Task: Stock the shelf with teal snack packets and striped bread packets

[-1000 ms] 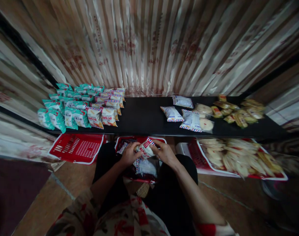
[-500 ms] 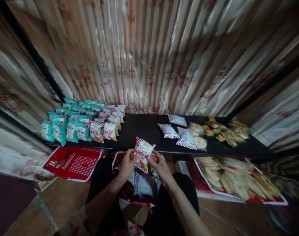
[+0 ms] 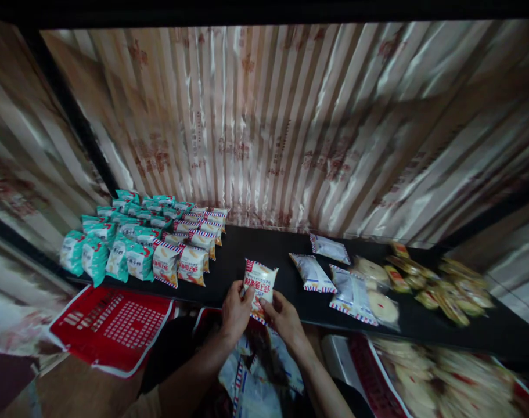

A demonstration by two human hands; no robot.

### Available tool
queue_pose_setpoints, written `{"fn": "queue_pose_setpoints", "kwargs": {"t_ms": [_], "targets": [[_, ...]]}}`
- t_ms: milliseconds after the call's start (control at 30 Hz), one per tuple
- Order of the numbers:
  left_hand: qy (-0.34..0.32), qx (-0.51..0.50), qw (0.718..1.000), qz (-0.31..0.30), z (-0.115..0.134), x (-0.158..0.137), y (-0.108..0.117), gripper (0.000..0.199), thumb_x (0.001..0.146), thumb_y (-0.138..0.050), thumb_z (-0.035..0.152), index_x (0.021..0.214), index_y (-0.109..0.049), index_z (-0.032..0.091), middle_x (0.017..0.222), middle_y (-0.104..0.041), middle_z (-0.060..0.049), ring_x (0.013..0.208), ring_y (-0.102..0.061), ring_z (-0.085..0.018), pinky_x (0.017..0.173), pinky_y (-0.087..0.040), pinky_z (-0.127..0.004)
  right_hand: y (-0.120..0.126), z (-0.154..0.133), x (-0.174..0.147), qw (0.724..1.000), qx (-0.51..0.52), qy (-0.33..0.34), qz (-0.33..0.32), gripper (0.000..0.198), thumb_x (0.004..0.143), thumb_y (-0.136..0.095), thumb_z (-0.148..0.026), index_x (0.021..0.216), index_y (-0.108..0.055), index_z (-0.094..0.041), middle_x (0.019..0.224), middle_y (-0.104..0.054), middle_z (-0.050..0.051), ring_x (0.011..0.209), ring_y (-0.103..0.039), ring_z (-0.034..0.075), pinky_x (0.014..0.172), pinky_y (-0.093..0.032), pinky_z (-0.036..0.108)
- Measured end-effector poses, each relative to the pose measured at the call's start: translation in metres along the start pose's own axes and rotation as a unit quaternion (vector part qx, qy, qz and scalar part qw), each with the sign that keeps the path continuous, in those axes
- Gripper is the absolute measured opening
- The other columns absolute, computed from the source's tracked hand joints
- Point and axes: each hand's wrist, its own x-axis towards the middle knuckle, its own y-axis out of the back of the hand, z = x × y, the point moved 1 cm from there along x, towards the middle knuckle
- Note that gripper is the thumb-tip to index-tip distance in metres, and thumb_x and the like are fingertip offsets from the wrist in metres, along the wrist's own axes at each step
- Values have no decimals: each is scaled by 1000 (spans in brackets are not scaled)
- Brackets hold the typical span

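Observation:
Between my two hands is a white snack bag [image 3: 259, 281] with red print and striped edges, held upright at the front edge of the black shelf [image 3: 255, 244]. My left hand [image 3: 237, 310] grips its left side, thumb on the front. On the lower right side, my right hand [image 3: 284, 319] pinches it. Below them, in a red basket [image 3: 203, 316] at my lap, lie several more striped-edge bags [image 3: 258, 377]. Matching white bags [image 3: 192, 264] stand in rows at the shelf's left, beside rows of teal snack bags [image 3: 116, 252].
To the right on the shelf lie loose striped bags [image 3: 312, 273], round pale packs [image 3: 382, 309] and yellow packets [image 3: 451, 299]. A red basket [image 3: 129, 325] sits below left; another, holding pale packs [image 3: 447, 377], is below right. A striped curtain [image 3: 255, 128] hangs behind; dark posts [image 3: 68, 110] frame the sides.
Both hands have carried the snack bag forward from over the basket to the shelf's front edge. The camera view has shifted, bringing the dark upper bar into sight.

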Motion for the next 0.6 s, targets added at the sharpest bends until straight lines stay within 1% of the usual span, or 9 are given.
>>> {"fn": "queue_pose_setpoints", "kwargs": {"t_ms": [100, 233, 367, 467, 600], "targets": [[-19, 62, 997, 34, 7, 20, -5, 37, 86, -46, 35, 115, -54, 13, 115, -61, -13, 111, -56, -23, 94, -43, -33, -2, 3, 29, 1000, 5, -8, 2, 53, 61, -67, -54, 96, -63, -14, 83, -72, 10, 76, -67, 26, 69, -53, 35], [-96, 118, 983, 99, 12, 47, -16, 45, 85, -47, 27, 127, -47, 11, 127, -54, -15, 120, -49, -23, 103, -37, -35, -6, 1, 69, 1000, -9, -12, 21, 50, 64, -64, -52, 98, -61, -16, 83, -72, 9, 77, -68, 25, 66, -53, 33], [-165, 165, 965, 116, 14, 71, -26, 43, 87, -41, 19, 129, -48, 14, 136, -49, -12, 127, -43, -23, 108, -33, -40, -11, -3, 111, 998, -38, -26, 49, 52, 66, -61, -49, 105, -56, -14, 83, -71, 10, 69, -67, 23, 59, -52, 30], [-184, 187, 957, 126, 13, 90, -32, 41, 89, -38, 19, 127, -51, 17, 137, -48, -11, 127, -43, -24, 107, -35, -43, -17, -4, 141, 995, -73, -16, 58, 49, 69, -59, -46, 106, -55, -15, 85, -71, 10, 67, -67, 22, 55, -50, 29], [-186, 199, 952, 142, 12, 120, -37, 39, 90, -38, 20, 124, -55, 14, 137, -48, -13, 128, -42, -27, 107, -36, -45, -25, -3, 175, 989, -125, 17, 73, 40, 72, -58, -43, 102, -60, -16, 84, -71, 8, 69, -67, 21, 55, -50, 27]]}}
